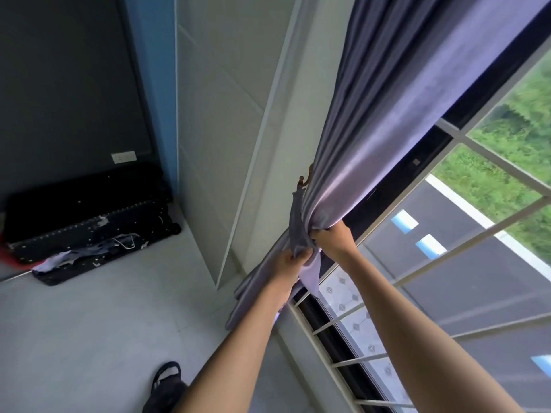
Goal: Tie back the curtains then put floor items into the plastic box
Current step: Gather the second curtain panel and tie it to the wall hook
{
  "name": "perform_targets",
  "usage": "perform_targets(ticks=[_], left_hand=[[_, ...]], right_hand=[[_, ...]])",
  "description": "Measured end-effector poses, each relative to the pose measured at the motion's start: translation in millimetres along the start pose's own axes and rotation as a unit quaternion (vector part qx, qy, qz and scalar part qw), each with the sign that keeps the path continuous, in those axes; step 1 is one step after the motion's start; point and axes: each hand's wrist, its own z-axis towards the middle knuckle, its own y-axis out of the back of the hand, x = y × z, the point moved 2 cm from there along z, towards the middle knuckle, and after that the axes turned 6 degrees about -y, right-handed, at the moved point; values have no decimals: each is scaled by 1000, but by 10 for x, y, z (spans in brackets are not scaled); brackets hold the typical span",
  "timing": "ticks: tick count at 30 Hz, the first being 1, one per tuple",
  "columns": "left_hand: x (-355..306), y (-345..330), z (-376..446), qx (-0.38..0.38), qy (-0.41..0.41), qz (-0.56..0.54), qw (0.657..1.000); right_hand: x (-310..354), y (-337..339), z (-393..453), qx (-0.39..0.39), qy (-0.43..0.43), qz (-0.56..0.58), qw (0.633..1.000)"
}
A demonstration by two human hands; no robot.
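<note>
I'm mid-tie at frame centre: my left hand [293,260] pinches the tie-back strap [296,225], my right hand [331,236] grips the gathered curtain [372,138]; clothes [89,251] at left remain unboxed.

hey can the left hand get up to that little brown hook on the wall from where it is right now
Probably yes. The left hand grips the tieback strip, which already runs up to the hook. Nothing lies between them, but its fingers are full of fabric.

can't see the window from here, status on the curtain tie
Left hand grips the tie-back strap; right hand holds the gathered curtain. Strap hangs from the wall hook, not yet knotted. Nothing in the way.
</note>
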Motion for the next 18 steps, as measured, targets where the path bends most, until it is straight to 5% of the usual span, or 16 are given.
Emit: perform_targets(ticks=[6, 11, 18], left_hand=[[26, -39, 47, -5, -32, 65, 997], [98, -76, 95, 19, -50, 73, 996], [12, 62, 68, 32, -120, 149, 981]], right_hand=[[-15, 53, 19, 51, 47, -25, 997], [-47, 97, 47, 4, 76, -145, 987], [-44, 104, 39, 10, 90, -168, 982]])
